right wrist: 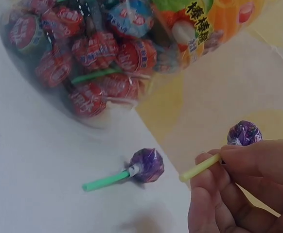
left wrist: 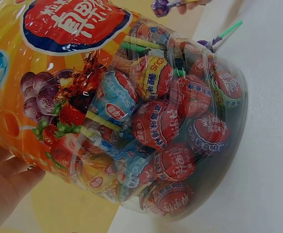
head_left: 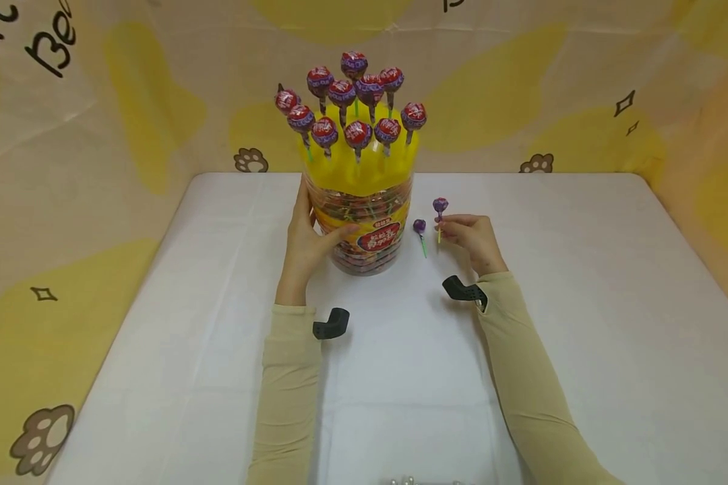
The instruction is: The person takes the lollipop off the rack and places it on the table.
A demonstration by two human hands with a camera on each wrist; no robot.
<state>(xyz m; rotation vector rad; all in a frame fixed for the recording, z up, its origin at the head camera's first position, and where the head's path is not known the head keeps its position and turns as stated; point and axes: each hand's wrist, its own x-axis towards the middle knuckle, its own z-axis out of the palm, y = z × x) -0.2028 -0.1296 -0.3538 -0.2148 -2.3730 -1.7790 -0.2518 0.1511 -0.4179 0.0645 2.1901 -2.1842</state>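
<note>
A clear plastic jar (head_left: 379, 239) full of wrapped lollipops stands upright on the table. Its yellow top (head_left: 358, 176) carries several red-and-purple lollipops (head_left: 358, 135) standing on their sticks. My left hand (head_left: 306, 242) holds the jar's left side, thumb across the front; its other fingers are partly hidden behind the jar. To the right of the jar, my right hand (head_left: 473, 239) pinches a purple-wrapped lollipop by its yellow stick (right wrist: 200, 168), candy end up. Between that hand and the jar is another purple lollipop (right wrist: 148, 165) with a green stick, on the table.
A white cloth covers the table (head_left: 582, 303). Behind it hangs a yellow patterned backdrop (head_left: 497, 87). Black camera mounts (head_left: 332, 324) sit at both wrists. Some small shiny round things (head_left: 408, 481) show at the near edge, mostly cut off.
</note>
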